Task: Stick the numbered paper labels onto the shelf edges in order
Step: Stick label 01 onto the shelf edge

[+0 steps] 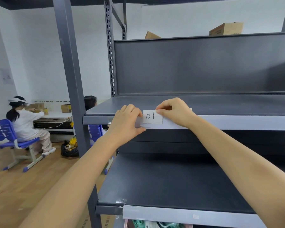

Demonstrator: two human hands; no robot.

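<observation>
A white paper label marked "01" (152,117) lies against the pale front strip of the upper shelf edge (220,123). My left hand (126,122) is at the label's left side, fingers on top of the shelf edge and thumb under the strip. My right hand (174,111) pinches the label's top right corner with thumb and forefinger. A corner of white paper (190,109) peeks out on the shelf behind my right hand. The lower shelf edge (187,214) has a similar pale strip.
The dark metal shelf unit has a grey upright post (71,79) at its left. Cardboard boxes (225,28) sit on the top shelf. At the left, a seated person (25,122) on a blue chair works at a white table, beside a black bag (69,148) on the wooden floor.
</observation>
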